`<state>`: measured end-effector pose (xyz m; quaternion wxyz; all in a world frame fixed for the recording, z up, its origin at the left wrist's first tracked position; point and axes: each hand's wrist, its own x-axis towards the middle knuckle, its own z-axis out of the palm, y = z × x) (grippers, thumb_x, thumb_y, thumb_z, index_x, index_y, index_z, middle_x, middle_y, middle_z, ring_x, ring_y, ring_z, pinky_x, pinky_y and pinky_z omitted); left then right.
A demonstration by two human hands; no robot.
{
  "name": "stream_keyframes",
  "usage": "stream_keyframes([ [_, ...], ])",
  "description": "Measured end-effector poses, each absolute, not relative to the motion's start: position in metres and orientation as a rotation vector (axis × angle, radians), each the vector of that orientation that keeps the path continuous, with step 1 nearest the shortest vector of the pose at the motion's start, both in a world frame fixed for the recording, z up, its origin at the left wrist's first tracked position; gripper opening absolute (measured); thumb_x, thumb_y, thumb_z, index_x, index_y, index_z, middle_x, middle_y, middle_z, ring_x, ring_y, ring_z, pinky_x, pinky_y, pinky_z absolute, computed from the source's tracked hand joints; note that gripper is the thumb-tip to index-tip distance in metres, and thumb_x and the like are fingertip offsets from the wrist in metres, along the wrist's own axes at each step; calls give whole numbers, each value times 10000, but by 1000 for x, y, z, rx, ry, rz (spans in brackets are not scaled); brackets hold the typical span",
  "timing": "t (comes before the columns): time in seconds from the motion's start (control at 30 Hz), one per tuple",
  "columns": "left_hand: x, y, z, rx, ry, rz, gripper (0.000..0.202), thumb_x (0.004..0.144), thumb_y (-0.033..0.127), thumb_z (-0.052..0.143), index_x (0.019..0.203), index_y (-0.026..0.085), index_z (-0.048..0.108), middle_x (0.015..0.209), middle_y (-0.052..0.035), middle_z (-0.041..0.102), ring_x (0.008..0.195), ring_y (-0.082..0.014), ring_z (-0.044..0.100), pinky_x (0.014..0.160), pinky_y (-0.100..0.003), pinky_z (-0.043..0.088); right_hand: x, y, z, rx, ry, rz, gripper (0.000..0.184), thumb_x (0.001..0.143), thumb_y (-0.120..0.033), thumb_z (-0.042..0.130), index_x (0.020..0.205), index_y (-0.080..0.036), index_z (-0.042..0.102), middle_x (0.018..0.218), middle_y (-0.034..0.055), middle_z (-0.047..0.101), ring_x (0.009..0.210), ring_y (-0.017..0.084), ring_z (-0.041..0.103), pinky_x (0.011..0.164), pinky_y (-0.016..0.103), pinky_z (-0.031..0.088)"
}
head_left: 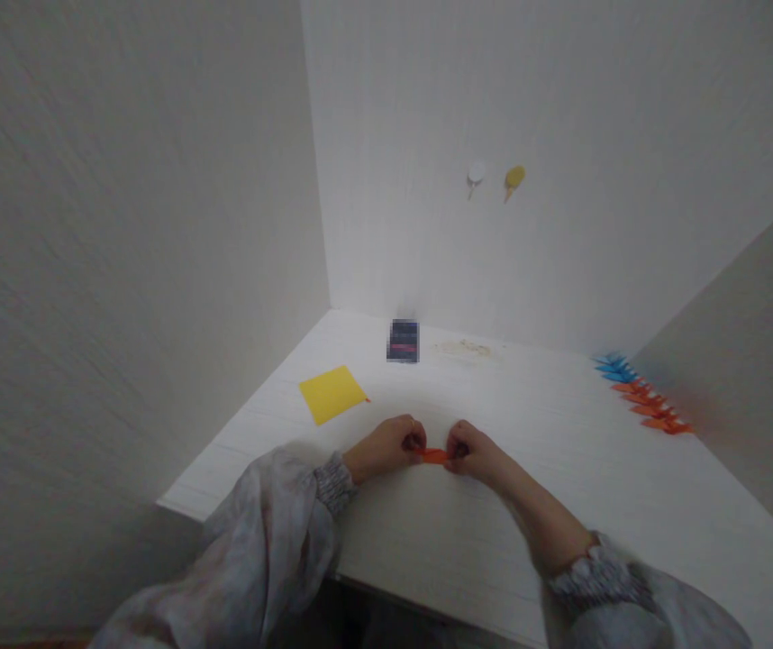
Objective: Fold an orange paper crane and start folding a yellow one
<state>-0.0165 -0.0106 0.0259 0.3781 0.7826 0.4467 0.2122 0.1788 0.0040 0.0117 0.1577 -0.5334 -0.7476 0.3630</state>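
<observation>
The orange paper (pixel 434 457) is lower centre, fingers of the left hand (pixel 395 443) and right hand (pixel 471 450) clamped on its 2 ends, kinda part-folded I'd guess, while blue pieces (pixel 614 368) and orange pieces (pixel 660 424) far right seem done and the yellow sheet (pixel 332 394) left of centre looks unfolded.

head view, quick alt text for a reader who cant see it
The left hand and right hand pinch opposite ends of a small orange piece over a white table. Yellow paper lies at left, a pixelated dark object sits near the back wall, and blue and orange folded shapes line the right side.
</observation>
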Motion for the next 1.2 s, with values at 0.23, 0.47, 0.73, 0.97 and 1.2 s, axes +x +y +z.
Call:
stream_keyframes([
  [0.23,-15,-10,23,2012,1118,572,102,623,129,565,719,134,599,810,-20,514,653,-90,495,618,-197,405,181,-5,15,-1305,-2157,990,19,663,-191,582,670,-174,577,716,-11,484,586,93,441,537,213,365],
  [0.47,-15,-10,22,2009,1108,567,80,644,169,563,714,136,585,779,-18,537,646,-97,501,604,-199,395,164,-12,4,-1475,-2173,654,240,682,-314,582,902,-217,578,778,18,567,662,143,514,620,273,365],
  [0.73,-13,-9,20,2016,1169,562,181,645,254,583,794,159,547,643,26,512,575,-86,438,521,-190,323,156,-14,11,-1463,-2234,591,82,671,-200,579,750,-180,590,760,30,574,735,162,514,660,275,353],
  [0.97,-12,-11,28,2059,1153,521,177,663,251,562,814,161,545,644,29,505,564,-86,425,527,-195,323,160,-14,6,-1422,-2212,597,104,656,-165,569,758,-186,571,746,16,584,713,159,512,649,275,351],
  [1.2,-12,-11,20,2143,1111,614,158,669,267,566,779,155,560,754,-4,524,620,-93,445,569,-201,351,164,-12,8,-1370,-2293,571,48,669,-196,581,716,-187,573,701,4,561,698,156,497,632,272,331],
])
